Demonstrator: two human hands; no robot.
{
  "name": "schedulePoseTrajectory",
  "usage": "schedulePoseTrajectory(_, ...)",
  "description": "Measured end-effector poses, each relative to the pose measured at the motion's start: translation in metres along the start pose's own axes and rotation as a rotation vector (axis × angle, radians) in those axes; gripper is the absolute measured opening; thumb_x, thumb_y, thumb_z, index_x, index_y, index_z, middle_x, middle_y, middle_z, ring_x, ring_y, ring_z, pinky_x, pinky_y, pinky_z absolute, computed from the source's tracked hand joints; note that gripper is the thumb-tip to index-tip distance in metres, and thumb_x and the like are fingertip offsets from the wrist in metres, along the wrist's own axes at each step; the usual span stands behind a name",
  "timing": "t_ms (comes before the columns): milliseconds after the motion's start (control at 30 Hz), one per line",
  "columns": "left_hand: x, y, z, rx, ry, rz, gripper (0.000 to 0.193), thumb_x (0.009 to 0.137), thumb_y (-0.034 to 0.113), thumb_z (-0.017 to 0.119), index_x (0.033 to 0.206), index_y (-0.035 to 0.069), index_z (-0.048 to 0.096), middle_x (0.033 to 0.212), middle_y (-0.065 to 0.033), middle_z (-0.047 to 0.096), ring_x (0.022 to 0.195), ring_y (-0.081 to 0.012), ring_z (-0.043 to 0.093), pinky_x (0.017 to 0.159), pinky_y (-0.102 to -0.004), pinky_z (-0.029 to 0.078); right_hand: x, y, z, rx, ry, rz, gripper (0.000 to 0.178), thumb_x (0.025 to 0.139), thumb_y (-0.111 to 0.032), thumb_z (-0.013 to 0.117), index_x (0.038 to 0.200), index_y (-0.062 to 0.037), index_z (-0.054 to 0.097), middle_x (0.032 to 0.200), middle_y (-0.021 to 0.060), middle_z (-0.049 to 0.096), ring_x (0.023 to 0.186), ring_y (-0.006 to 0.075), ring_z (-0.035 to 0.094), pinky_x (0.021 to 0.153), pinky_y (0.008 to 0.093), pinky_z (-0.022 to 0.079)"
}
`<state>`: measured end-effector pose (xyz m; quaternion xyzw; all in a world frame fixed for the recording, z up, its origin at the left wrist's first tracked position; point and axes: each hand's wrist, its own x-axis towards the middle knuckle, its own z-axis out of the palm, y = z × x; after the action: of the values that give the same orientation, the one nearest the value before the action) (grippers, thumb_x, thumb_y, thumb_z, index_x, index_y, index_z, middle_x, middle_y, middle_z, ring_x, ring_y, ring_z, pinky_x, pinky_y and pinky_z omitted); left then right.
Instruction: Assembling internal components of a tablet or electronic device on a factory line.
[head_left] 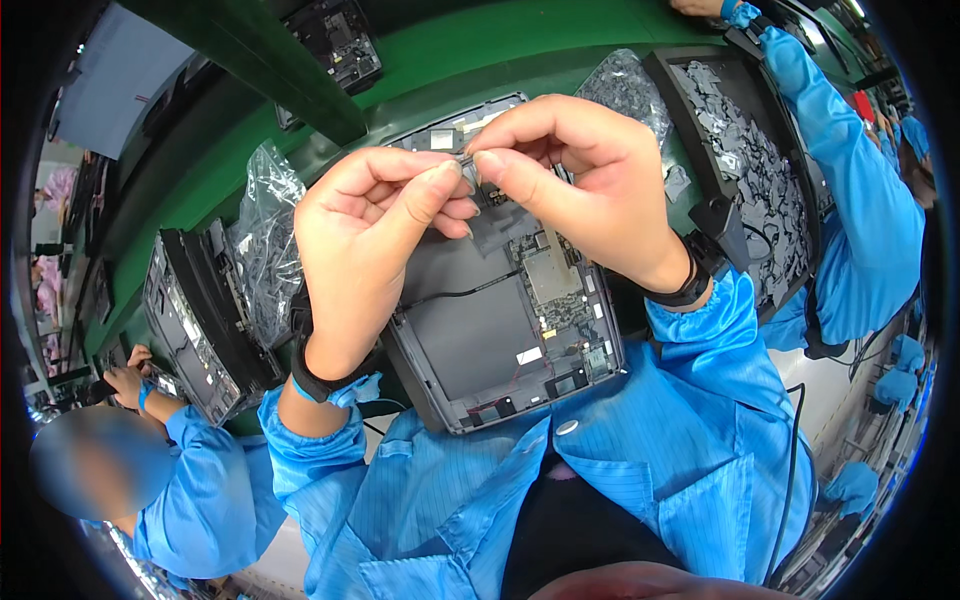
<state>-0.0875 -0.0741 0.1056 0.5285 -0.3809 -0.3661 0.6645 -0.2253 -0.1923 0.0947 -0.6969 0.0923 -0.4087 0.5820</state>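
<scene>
my left hand [355, 230] and right hand [600, 180] are brightly, evenly lit. the plastic bag [268, 250] at left shows white glare. fisheye distortion bends the bench [560, 28] toward the border. a co-worker's head [100, 462] is blurred.

Green beam [260, 60], green bench [470, 50]; co-worker [205, 515] at left.

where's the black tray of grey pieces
In the head view, the black tray sits upper right, beside a clear plastic bag and right of the right hand.
</scene>
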Motion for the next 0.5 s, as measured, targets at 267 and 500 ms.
schedulePoseTrajectory(267, 0.004, -0.004, -0.003, 0.122, 0.012, -0.001, 0.014, 0.090, 0.008, 0.068, 0.093, -0.005, 0.065, 0.081, -0.0111, 0.069, 0.071, -0.0149, 0.067, 0.064, -0.0247, 0.055, 0.002, 0.002, -0.011, -0.110, -0.032, 0.043, 0.009, 0.086, -0.008, 0.070, 0.090, 0.0001, 0.070, 0.076, 0.0025, 0.067, 0.065, 0.0050, 0.060, 0.057, 0.0198, 0.047)
schedulePoseTrajectory(500, 0.017, -0.004, -0.002, 0.572, 0.073, 0.260, 0.009, 0.083, 0.006, 0.075, 0.087, -0.002, 0.072, 0.077, -0.0048, 0.070, 0.068, -0.0070, 0.063, 0.063, -0.0207, 0.050, 0.028, -0.003, -0.027, -0.708, -0.182, -0.459, 0.010, 0.076, -0.009, 0.072, 0.080, -0.0033, 0.065, 0.073, 0.0107, 0.062, 0.068, 0.0293, 0.061, 0.060, 0.0378, 0.049)
